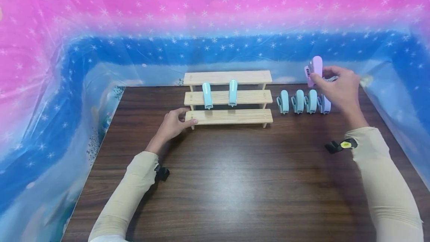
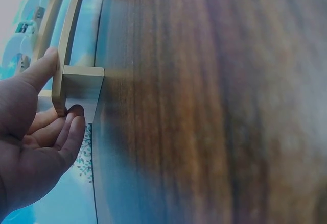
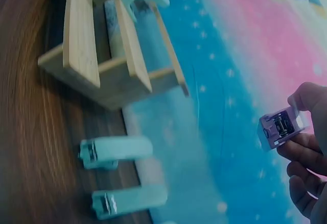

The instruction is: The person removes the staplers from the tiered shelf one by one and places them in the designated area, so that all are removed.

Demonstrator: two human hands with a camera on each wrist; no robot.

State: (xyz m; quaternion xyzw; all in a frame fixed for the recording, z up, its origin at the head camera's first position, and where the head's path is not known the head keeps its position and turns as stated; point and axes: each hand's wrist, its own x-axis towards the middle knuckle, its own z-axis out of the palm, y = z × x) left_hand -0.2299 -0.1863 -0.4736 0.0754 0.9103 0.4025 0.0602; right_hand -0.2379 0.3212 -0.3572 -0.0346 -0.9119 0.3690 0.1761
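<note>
My right hand pinches a purple stapler between thumb and fingers, raised above the right part of the table. In the right wrist view the end of this purple stapler faces the camera. My left hand grips the left end of the lowest step of a three-step wooden display rack, its thumb on top and its fingers at the end and underneath. Two light-blue staplers, a left one and a right one, stand on the middle step.
On the table right of the rack stand several staplers in a row: teal ones and a pale lavender one at the right end. The dark wooden table backs onto a pink and blue snowflake cloth.
</note>
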